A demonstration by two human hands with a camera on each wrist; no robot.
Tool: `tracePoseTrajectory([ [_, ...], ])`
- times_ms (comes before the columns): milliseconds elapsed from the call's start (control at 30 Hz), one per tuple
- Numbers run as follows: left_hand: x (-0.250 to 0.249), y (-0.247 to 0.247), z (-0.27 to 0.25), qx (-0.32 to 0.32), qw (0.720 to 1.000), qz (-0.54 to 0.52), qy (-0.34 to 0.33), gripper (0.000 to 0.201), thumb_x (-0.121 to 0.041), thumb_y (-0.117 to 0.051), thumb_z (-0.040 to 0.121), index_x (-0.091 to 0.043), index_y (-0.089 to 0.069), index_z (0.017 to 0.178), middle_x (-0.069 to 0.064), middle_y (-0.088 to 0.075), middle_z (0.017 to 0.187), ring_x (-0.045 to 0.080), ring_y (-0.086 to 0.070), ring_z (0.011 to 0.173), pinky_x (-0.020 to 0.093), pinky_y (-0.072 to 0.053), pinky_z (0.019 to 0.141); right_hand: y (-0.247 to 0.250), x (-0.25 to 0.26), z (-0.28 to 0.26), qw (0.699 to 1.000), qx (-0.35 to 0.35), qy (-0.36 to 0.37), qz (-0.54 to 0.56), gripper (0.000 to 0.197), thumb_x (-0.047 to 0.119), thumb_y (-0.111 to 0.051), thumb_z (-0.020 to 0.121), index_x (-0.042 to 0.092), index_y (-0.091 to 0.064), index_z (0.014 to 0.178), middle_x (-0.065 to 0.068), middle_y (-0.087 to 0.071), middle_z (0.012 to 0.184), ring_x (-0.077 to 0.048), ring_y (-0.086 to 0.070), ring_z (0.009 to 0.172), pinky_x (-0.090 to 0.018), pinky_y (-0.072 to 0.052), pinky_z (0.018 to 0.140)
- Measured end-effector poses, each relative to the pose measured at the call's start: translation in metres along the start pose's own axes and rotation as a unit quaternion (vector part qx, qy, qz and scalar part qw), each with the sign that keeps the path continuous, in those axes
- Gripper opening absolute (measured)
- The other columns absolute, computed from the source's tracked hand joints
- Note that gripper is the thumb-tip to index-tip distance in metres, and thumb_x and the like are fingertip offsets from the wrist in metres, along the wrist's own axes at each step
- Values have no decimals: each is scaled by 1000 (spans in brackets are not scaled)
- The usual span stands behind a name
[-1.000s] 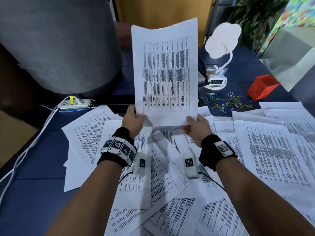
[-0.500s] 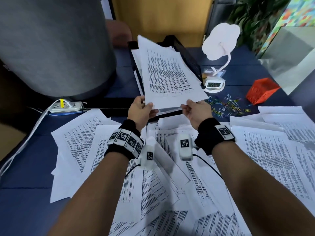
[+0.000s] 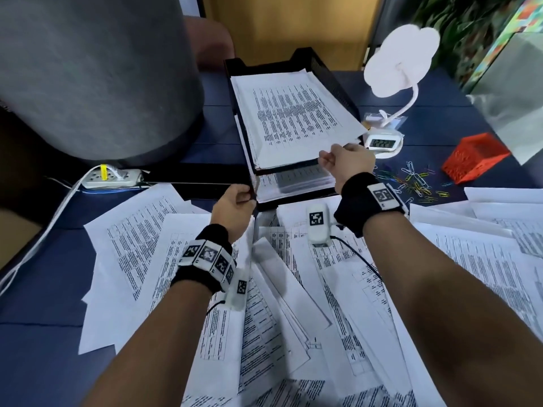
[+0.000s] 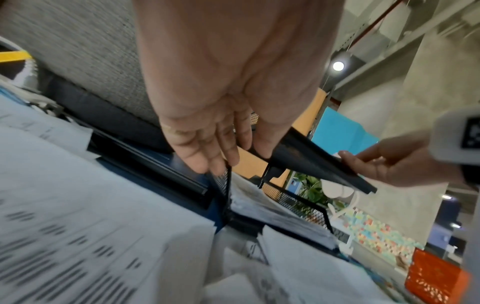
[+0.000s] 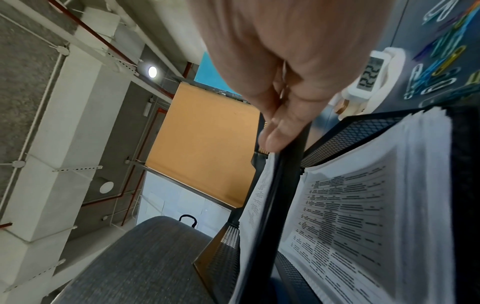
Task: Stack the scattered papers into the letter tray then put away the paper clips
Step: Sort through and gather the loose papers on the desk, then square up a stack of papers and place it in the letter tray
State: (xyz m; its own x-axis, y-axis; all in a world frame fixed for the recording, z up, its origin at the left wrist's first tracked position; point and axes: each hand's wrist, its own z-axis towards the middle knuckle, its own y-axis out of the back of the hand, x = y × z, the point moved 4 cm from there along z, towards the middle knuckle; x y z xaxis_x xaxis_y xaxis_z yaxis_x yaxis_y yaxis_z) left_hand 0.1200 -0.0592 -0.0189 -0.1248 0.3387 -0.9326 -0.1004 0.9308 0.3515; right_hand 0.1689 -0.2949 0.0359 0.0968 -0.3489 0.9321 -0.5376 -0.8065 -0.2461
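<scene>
My left hand point(image 3: 235, 205) pinches the near-left corner of the black letter tray point(image 3: 332, 73), thumb and fingers closed on its front lip; my right hand point(image 3: 348, 161) is curled on the near-right edge of the top tier, though whether it grips the rim alone or the paper with it I cannot tell; the tray stands at the far middle of the desk point(image 3: 44, 333), a stack of papers point(image 3: 293, 118) in its upper tier and more in the tier below. The loose sheets point(image 3: 484, 274) lie scattered all over the near desk — light, limp and slippery on one another, I judge, so best gathered a few at a time and held by two corners of a short edge; the tray looks stiff and light, likely to skid if pushed. The paper clips point(image 3: 414, 182) lie in a heap right of the tray, beside an orange basket point(image 3: 476, 157) — small and fiddly, better scooped than picked singly. My forearms cover several sheets; the lower tier is mostly hidden.
</scene>
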Motion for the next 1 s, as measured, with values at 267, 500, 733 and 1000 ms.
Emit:
tracePoseTrajectory([
  [267, 26, 9, -9, 44, 991, 120, 27, 30, -14, -61, 90, -9, -57, 120, 7, -60, 121, 22, -56, 111, 25, -42, 92, -13, 5, 5, 990, -16, 37, -134, 20, -1, -56, 81, 7, -49, 65, -10, -55, 50, -23, -60, 46, -27, -47, 46],
  [500, 40, 29, -19, 30, 985, 163, 52, 29, -19, -58, 92, -12, -57, 121, 5, -58, 125, 23, -53, 114, 25, -40, 87, -7, 2, -5, 980, -56, 69, -180, 22, 13, -59, 71, 24, -41, 77, -1, -56, 73, -32, -66, 67, -41, -53, 64],
  [733, 61, 58, -40, 30, 970, 227, 85, 32, -22, -58, 93, -12, -56, 123, 12, -53, 132, 28, -55, 112, 27, -40, 83, 1, -45, -36, 973, -3, 36, -227, 19, 24, -58, 71, 31, -42, 78, -6, -63, 88, -35, -66, 87, -47, -53, 77],
  [1000, 100, 103, -67, 7, 923, 332, 195, 31, -36, -62, 86, -23, -62, 114, 15, -56, 125, 35, -51, 114, 47, -45, 97, 16, -115, -92, 939, 89, -58, -328, 16, 12, -64, 77, 25, -53, 79, -13, -63, 82, -26, -58, 69, -40, -51, 67],
])
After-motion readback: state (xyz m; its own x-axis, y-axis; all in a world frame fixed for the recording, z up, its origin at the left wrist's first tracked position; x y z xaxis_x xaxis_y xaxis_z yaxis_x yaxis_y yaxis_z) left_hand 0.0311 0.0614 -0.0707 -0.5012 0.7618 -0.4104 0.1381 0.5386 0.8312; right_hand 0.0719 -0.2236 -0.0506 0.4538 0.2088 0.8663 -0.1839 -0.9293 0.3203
